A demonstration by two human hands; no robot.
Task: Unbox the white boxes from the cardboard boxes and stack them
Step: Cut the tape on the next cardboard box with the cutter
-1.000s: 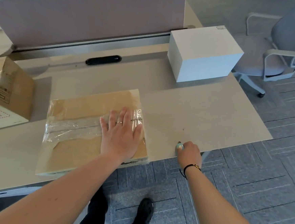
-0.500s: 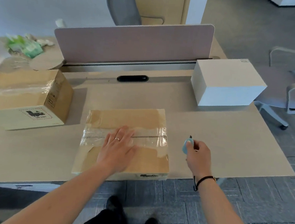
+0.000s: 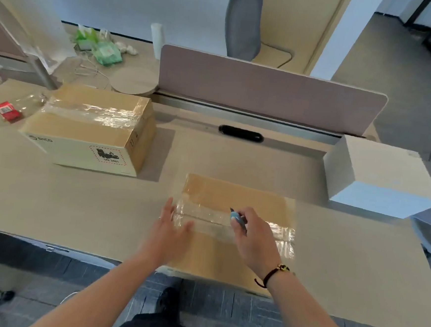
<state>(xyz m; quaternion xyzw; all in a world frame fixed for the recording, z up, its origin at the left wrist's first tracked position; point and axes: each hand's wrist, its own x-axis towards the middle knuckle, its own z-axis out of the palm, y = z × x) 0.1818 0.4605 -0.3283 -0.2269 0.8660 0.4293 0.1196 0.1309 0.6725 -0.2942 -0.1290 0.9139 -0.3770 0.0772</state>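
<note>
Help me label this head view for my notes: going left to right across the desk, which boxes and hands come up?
Sealed cardboard box → left hand on the near taped cardboard box → right hand holding a small blue cutter over the tape → white box.

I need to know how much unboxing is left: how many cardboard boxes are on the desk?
2: one taped cardboard box near the front edge under both hands, another sealed at the back left. None seems hidden.
</note>
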